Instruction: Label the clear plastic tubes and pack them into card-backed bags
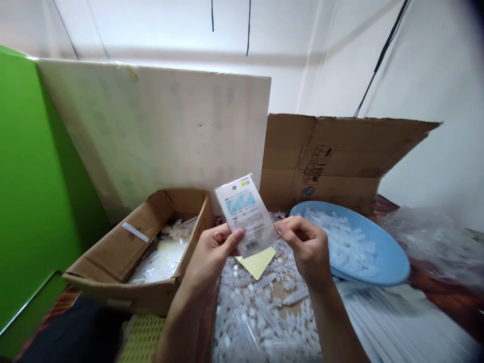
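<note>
A clear plastic packet with a white printed card [247,214] is held up in front of me, tilted slightly to the left. The card shows two blue pictures, lines of small text and a barcode. My left hand [215,247] is closed on its lower left edge, thumb across the front. On the right edge, my right hand [307,246] pinches the packet between thumb and bent fingers. Below it lies a pale yellow paper [259,262], partly hidden by the packet, on a spread of small translucent plastic pieces [260,322].
An open cardboard box [113,252] with bagged white items stands left. A blue basin [389,262] of translucent strips is on the right, above stacked white sheets [397,322]. Crumpled plastic [427,242] lies far right. A white board [162,126] and cardboard panel [348,156] stand behind.
</note>
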Demonstrator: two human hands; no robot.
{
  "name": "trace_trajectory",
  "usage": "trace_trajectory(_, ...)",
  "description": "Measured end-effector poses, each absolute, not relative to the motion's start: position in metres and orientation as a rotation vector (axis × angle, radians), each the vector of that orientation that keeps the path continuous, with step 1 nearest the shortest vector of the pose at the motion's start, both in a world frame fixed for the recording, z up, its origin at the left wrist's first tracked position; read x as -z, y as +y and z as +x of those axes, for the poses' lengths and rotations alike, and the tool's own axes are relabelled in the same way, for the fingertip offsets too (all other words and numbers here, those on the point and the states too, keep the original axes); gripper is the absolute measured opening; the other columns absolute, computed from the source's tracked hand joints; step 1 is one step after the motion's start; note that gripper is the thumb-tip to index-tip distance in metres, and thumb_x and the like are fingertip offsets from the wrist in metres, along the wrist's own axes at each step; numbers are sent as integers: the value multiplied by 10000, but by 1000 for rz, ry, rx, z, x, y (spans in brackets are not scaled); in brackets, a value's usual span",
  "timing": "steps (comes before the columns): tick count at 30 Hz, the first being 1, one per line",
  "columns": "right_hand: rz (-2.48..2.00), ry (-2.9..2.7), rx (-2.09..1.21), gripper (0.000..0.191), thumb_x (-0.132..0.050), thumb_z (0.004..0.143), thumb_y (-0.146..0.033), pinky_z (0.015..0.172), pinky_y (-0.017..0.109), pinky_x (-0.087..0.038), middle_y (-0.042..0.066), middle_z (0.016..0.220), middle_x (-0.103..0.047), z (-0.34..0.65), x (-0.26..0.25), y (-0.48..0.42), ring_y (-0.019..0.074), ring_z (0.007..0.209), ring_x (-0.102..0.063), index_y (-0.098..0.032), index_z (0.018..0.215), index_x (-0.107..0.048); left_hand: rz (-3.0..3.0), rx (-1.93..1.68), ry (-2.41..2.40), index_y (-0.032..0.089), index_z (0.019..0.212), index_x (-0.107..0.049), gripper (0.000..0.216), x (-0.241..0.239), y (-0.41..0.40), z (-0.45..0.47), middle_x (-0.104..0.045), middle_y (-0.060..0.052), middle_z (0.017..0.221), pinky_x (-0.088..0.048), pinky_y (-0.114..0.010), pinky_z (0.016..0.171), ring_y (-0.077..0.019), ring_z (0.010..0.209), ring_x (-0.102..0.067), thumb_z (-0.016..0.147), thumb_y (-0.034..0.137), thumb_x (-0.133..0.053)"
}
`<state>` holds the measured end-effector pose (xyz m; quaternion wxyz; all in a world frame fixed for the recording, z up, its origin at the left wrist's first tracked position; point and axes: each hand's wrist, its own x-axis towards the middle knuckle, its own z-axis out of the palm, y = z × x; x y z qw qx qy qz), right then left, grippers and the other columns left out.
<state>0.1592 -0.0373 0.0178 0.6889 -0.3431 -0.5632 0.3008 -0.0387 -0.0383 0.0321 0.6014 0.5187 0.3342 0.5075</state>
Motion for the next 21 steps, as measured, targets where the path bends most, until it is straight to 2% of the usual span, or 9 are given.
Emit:
trace_trajectory(3, -749, -1254, -916, 266, -645, 972, -422, 634, 233, -471, -9, 732, -642, 165, -17, -36, 124, 667, -586, -212, 810, -629, 1209, -1158, 760, 133, 1100, -781, 387, -33, -38, -41, -787, -140, 1064, -586, -363, 827, -255, 888, -743, 850, 429, -778)
trace_trajectory(6, -723, -1380, -1139, 372, -568, 998, -494, 516, 230, -433, -13, 658, -573, 171, -16, -36, 123, 571, -549, -201, 770, -594, 1253, -1095, 776, 120, 1048, -786, 414, -34, -38, -41, -790, -131, 1003, -582, -322, 789, -227, 842, -731, 823, 467, -794)
trace_trajectory(9, -671, -1388, -1271, 406, -603, 970, -500, 408, 222, -330, -29, 565, -510, 172, -16, -40, 106, 454, -451, -201, 699, -555, 1283, -1066, 824, 103, 925, -773, 406, -35, -39, -39, -771, -94, 828, -541, -231, 624, -165, 683, -692, 781, 479, -825)
trace_trajectory(11, -633, -1326, -1312, 407, -640, 936, -507, 384, 222, -286, -30, 537, -504, 170, -17, -43, 102, 421, -407, -210, 678, -539, 1268, -1103, 837, 108, 888, -742, 412, -33, -38, -36, -724, -49, 705, -464, -188, 486, -120, 536, -630, 777, 497, -821)
trace_trajectory(14, -628, -1236, -1347, 415, -663, 885, -543, 366, 232, -285, -25, 519, -492, 165, -20, -44, 112, 399, -388, -224, 657, -526, 1290, -1177, 860, 127, 1021, -705, 436, -28, -37, -28, -667, -3, 621, -390, -175, 393, -104, 432, -571, 814, 503, -785)
trace_trajectory(16, -643, -1174, -1324, 422, -682, 843, -560, 354, 237, -291, -30, 511, -467, 163, -20, -43, 111, 388, -368, -230, 641, -514, 1376, -1337, 932, 151, 1152, -675, 461, -26, -36, -22, -716, -27, 731, -504, -201, 491, -142, 573, -670, 817, 440, -803)
trace_trajectory(18, -670, -1131, -1286, 417, -696, 820, -551, 349, 233, -288, -33, 511, -455, 162, -21, -41, 109, 390, -358, -231, 633, -503, 1599, -1564, 944, 189, 1225, -666, 451, -25, -38, -17, -756, -92, 1012, -611, -291, 761, -206, 902, -740, 832, 363, -804)
trace_trajectory(20, -689, -1108, -1254, 403, -701, 821, -523, 357, 226, -279, -38, 508, -446, 162, -21, -40, 107, 401, -353, -229, 632, -499, 1973, -1668, 812, 229, 1268, -674, 433, -27, -44, -14, -692, -119, 1277, -564, -377, 1001, -252, 1180, -670, 857, 307, -784)
trace_trajectory(21, -690, -1097, -1246, 397, -705, 823, -507, 369, 224, -278, -42, 509, -441, 163, -22, -40, 106, 410, -349, -228, 633, -498, 2164, -1649, 729, 243, 1284, -675, 433, -28, -47, -13, -669, -117, 1327, -540, -396, 1049, -261, 1229, -644, 865, 288, -775)
